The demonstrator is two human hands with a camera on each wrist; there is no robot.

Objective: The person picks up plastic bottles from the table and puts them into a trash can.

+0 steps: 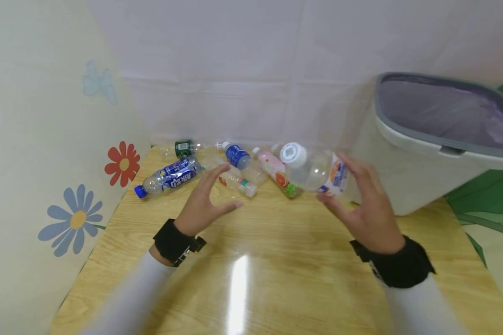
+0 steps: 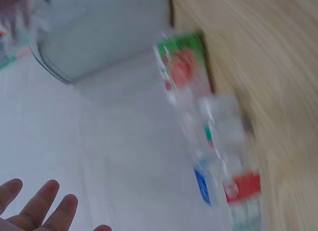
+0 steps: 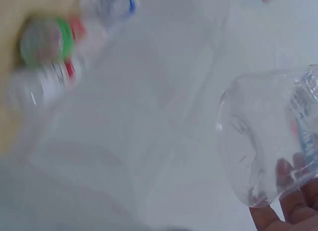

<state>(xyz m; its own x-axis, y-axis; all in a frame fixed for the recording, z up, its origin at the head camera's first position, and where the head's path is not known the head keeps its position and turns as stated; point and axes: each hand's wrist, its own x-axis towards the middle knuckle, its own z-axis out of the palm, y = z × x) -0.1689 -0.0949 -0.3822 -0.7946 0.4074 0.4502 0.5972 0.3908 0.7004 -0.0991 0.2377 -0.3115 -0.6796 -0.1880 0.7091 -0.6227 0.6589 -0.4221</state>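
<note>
"What are you holding?"

"My right hand (image 1: 373,209) grips a clear bottle (image 1: 312,171) at its labelled end; its white cap (image 1: 294,155) points away from my fingers, to the left."

"Where's the bin (image 1: 406,172)?"

"Beyond that same hand, to its right."

"And your left?"

"My left hand (image 1: 203,204) is wide, thumb well apart from the fingers. Ahead of it, slightly right, a red-labelled bottle (image 1: 236,183) lies on the table (image 1: 302,279); a blue-capped bottle (image 1: 169,177) lies ahead to its left."
</note>
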